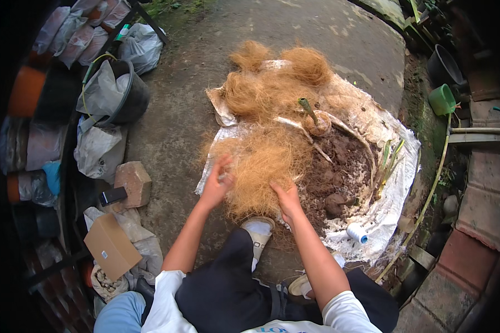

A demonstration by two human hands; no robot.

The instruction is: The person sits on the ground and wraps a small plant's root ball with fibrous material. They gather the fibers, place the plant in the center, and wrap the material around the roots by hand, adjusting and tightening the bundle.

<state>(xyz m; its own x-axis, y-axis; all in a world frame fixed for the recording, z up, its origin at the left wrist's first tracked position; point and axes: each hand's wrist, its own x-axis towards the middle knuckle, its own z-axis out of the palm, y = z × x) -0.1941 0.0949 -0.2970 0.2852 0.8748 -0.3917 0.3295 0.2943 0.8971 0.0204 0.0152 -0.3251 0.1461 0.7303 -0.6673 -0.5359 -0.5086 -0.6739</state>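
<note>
A loose mat of brown plant fibre, resembling coconut fibre, lies before me. My right hand holds its right edge, thumb on top. At its left edge is my left hand, fingers spread and slightly blurred; whether it touches strands is unclear. More fibre is heaped beyond, on a white woven sack. Dark soil covers the sack's middle, with a fibre-wrapped root ball bearing a cut green stem at its far side. A dark soil ball and a spool of white thread lie nearer me.
At left stand a black bucket with plastic bags, a brick-like block, a black phone-like object and a cardboard box. A green pot and a hose lie right. Another person's blue-clad leg shows lower left.
</note>
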